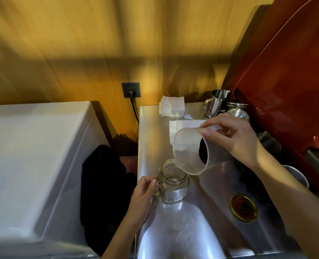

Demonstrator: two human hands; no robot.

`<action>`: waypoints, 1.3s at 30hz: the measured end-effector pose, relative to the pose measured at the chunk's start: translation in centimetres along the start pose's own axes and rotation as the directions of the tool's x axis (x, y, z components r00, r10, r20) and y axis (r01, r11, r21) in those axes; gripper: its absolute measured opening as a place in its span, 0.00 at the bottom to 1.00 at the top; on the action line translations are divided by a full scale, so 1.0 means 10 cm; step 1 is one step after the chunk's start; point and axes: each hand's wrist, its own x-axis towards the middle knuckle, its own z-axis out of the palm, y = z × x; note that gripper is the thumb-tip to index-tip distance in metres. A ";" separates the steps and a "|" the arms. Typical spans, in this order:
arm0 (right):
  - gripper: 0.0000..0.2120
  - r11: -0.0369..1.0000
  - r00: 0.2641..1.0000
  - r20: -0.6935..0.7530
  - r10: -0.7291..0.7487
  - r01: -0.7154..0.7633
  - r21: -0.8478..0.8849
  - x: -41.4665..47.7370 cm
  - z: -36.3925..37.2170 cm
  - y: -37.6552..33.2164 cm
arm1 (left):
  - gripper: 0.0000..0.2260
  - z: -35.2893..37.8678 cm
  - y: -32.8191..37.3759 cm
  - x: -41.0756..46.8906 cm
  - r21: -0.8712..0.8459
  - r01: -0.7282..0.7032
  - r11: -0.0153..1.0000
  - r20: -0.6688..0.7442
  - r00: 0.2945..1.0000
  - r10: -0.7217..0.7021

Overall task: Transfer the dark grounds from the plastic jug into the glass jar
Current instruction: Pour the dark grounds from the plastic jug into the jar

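Hands: left hand (142, 193) clasps glass jar (173, 186), right hand (235, 139) tips plastic jug (189, 150); gold lid (243, 208) nearby.

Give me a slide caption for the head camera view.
Right hand tips plastic jug of dark grounds toward glass jar.

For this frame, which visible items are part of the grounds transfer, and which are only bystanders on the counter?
In use:
plastic jug, tilted, in the right hand
dark grounds inside it
glass jar, open, steadied by the left hand

Bystanders:
gold lid lying flat
steel pitcher
white paper sheets
red machine
wall socket
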 end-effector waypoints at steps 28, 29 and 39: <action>0.10 0.844 0.932 0.270 -0.242 0.340 -0.414 0.23 0.26 -0.21 | 0.07 0.05 0.01 -0.01 -0.015 0.014 1.000 -0.022 1.000 -0.014; 0.10 0.837 0.928 0.278 -0.247 0.349 -0.422 0.24 0.27 -0.21 | 0.07 0.05 0.02 -0.02 -0.015 0.011 1.000 -0.024 1.000 -0.012; 0.09 0.796 0.905 0.320 -0.278 0.404 -0.451 0.25 0.33 -0.21 | 0.06 0.07 0.08 -0.03 0.042 -0.027 0.999 -0.031 0.999 0.028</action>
